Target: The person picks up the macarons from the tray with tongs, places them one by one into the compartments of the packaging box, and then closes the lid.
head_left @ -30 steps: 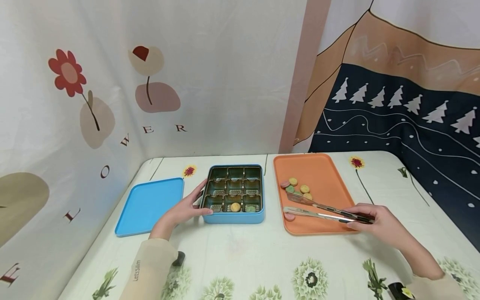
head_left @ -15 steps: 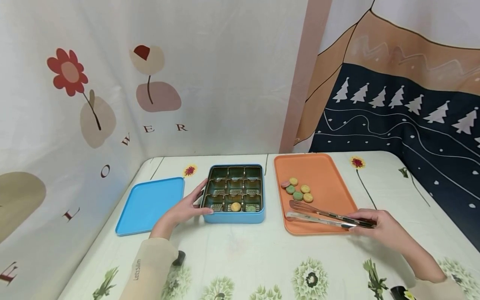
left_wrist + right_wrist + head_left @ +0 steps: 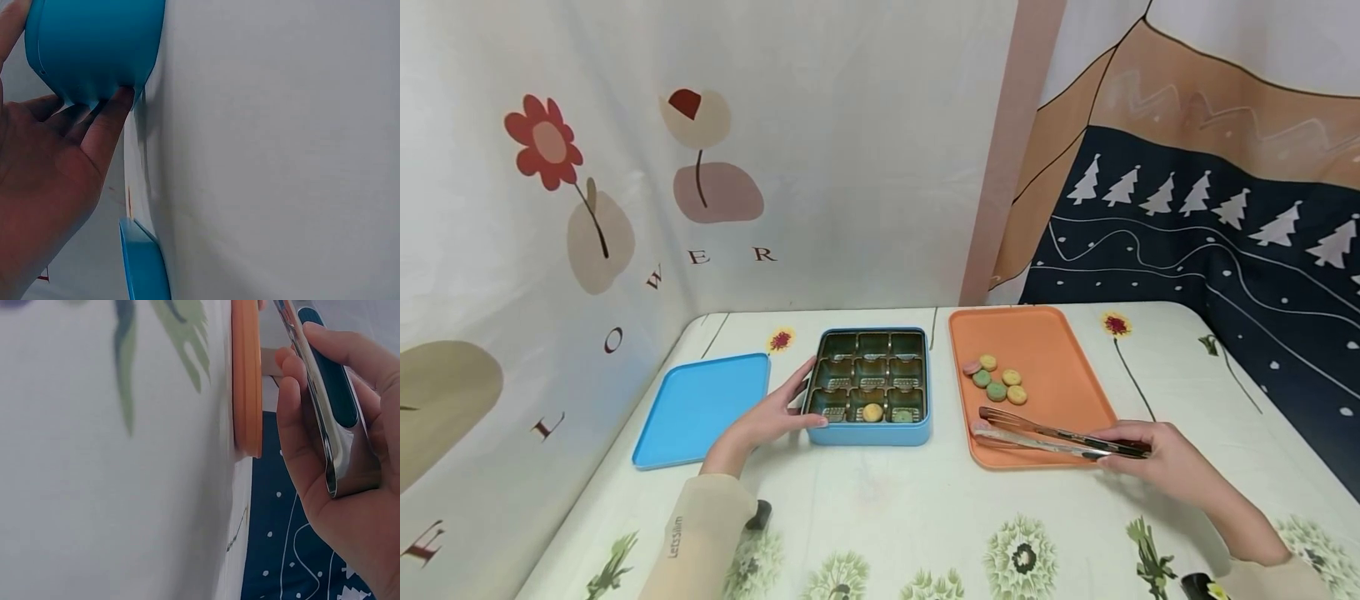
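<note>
My left hand (image 3: pixel 772 417) rests at the near left corner of a blue box (image 3: pixel 880 435), thumb along the front and extended fingers on the left side. A dark, gold-edged insert (image 3: pixel 870 371) divides the box into several compartments. Its front row holds a yellow macaron (image 3: pixel 872 412) in the middle and a green macaron (image 3: pixel 902 417) at the right. My right hand (image 3: pixel 1165 458) grips metal tongs (image 3: pixel 1045 432) over the orange tray (image 3: pixel 1060 350). Between the tong tips a pink macaron (image 3: pixel 981 426) shows partly; whether they pinch it is unclear.
Several pink, yellow and green macarons (image 3: pixel 997 391) lie clustered on the tray's left half, just beyond the tongs. A blue lid (image 3: pixel 700 408) lies left of the box. Printed cloth covers the table, and fabric curtains (image 3: pixel 850 167) enclose the back and sides.
The tongs' far arm has moved toward me, away from the clustered macarons, and the tips have come to either side of the separate pink macaron. My left hand and the box stay put.
</note>
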Demonstrator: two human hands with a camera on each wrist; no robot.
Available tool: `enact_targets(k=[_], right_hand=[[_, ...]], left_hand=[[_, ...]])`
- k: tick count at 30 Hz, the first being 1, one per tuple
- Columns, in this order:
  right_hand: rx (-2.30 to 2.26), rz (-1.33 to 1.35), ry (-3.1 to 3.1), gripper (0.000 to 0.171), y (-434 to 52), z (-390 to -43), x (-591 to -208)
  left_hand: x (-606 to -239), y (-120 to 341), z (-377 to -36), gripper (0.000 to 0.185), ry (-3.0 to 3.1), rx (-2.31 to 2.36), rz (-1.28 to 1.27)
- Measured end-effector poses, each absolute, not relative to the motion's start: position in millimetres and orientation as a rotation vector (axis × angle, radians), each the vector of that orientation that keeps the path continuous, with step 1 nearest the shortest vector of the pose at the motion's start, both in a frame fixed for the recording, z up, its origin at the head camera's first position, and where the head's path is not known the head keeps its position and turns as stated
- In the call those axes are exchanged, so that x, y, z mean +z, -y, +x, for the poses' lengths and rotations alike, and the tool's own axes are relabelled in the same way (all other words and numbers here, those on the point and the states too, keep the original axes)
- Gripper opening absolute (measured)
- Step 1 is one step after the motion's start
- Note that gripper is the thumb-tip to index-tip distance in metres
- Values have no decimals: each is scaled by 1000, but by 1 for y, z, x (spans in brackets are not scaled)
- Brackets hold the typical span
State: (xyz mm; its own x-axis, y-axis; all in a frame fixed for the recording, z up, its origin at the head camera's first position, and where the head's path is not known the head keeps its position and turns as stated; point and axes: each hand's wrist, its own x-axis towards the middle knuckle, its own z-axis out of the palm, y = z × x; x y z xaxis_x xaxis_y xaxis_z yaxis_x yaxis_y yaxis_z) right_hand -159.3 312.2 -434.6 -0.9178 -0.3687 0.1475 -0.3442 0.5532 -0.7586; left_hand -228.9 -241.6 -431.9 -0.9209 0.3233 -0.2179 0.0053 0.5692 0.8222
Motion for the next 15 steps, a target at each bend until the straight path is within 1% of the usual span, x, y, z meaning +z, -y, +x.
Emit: enact_targets(k=[15], right_hand=[[-1266, -658, -2857, 23, -310, -160, -435]], left_hand=[[-429, 241, -228, 107, -2456, 1303, 294]])
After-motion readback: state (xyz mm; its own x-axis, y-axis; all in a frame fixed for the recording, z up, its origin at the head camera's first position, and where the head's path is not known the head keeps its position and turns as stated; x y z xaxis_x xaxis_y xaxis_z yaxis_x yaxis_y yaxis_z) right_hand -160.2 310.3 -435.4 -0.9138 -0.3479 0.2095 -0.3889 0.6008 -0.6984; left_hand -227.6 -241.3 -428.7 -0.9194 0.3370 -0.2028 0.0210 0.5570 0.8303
